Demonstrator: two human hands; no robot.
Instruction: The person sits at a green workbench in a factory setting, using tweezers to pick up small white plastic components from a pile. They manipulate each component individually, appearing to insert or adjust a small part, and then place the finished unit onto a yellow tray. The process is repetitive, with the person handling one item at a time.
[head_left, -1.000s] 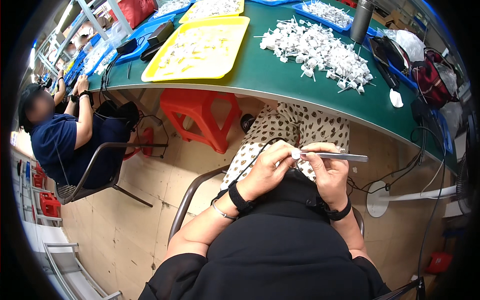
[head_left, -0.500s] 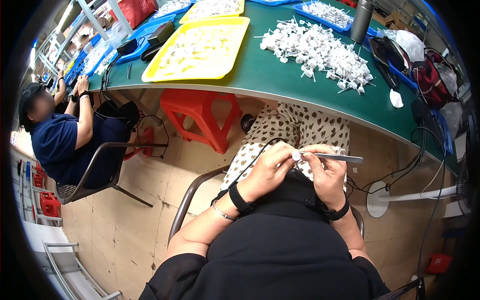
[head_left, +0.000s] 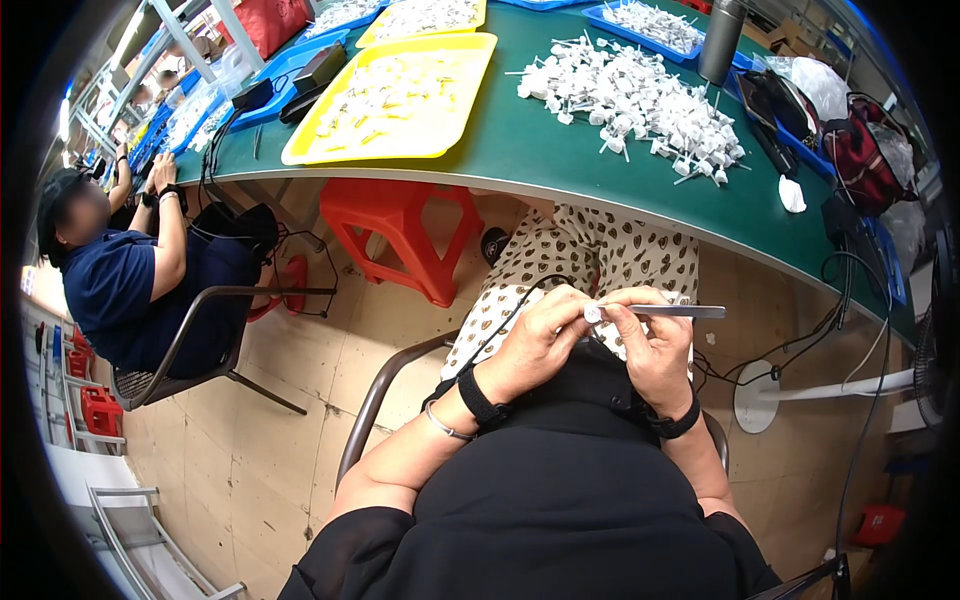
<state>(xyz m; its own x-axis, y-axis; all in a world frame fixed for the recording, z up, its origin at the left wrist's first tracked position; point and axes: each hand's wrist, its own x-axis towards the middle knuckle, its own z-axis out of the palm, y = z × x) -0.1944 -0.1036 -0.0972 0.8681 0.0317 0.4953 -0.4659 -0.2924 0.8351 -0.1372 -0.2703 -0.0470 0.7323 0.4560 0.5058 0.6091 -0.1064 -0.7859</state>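
Note:
Above my lap, my left hand (head_left: 540, 335) pinches a small round white plastic part (head_left: 592, 314) between thumb and fingertips. My right hand (head_left: 657, 350) is closed on a slim metal tool (head_left: 692, 312), which looks like tweezers. Its flat grey end sticks out to the right, while its tip is hidden by my fingers at the white part. Both hands nearly meet. On the green table (head_left: 520, 160) ahead lies a loose pile of white plastic parts (head_left: 630, 105) with thin stems.
A yellow tray (head_left: 462, 115) of small parts stands on the table's left, with blue trays behind. A dark bottle (head_left: 722, 45) and bags (head_left: 865, 150) are at the right. Under the table is a red stool (head_left: 395, 220). A co-worker (head_left: 130, 260) sits at the left.
The white part has turned slightly in my fingers, and the tool's outer end has tipped up a little. My hands stay in nearly the same place.

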